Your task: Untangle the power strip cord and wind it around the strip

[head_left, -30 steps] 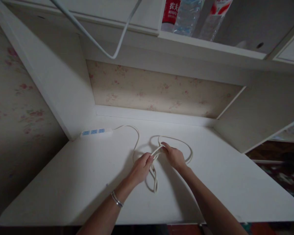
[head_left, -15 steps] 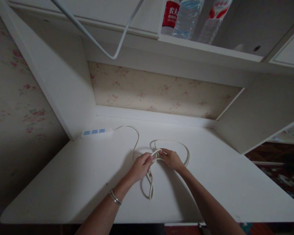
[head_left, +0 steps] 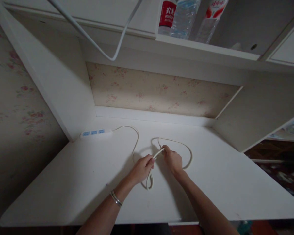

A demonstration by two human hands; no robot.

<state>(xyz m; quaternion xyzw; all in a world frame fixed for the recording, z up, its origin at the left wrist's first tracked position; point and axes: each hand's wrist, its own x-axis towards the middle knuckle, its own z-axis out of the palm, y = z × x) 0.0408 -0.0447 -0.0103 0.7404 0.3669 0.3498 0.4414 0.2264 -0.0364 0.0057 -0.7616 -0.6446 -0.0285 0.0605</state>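
Between my two hands a short stretch of white power cord runs taut just above the desk. My left hand is closed round the cord, and a small loop hangs below its fingers. Slightly farther off, my right hand pinches the same cord, its fingers partly hidden. From there a wide loop curves over the desk to the right and back. Another length of cord leads up and left to a white power strip with blue socket faces, lying at the desk's back left.
The white desk has side panels and a back ledge. Overhead, a shelf holds several plastic bottles. A bent white lamp arm or tube hangs in front of the cabinet at upper left.
My right hand has drawn slightly away from my left, straightening the cord between them. The loop hanging under my left hand has become shorter. The power strip has stayed put.
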